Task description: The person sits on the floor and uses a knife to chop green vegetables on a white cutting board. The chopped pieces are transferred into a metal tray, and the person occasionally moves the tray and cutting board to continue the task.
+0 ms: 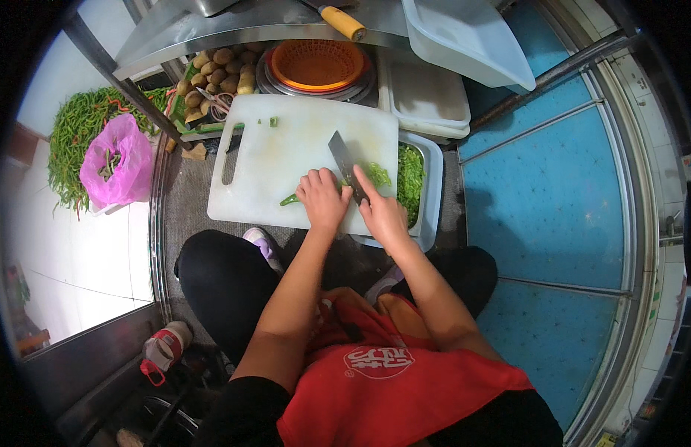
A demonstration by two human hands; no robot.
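On a white plastic cutting board [284,162], my left hand [324,200] holds down a green pepper [290,199], whose tip sticks out to the left. My right hand [382,217] grips a kitchen knife [344,162], forefinger along the blade, its handle hidden in the palm. The blade stands close to my left fingertips. Chopped green pieces [379,174] lie just right of the blade. At the board's right edge, a metal tray holding more chopped green pieces [411,181] sits in a pale blue plastic tub [433,193], partly under the board. Small green scraps [273,121] lie near the board's far edge.
Beyond the board are a crate of potatoes [217,70] with scissors [216,100], an orange basket [317,64] and a white lidded container [429,98]. A metal shelf [256,31] overhangs them. Left are a pink bag [119,167] and a heap of green peppers [72,134]; right, blue panels [546,195].
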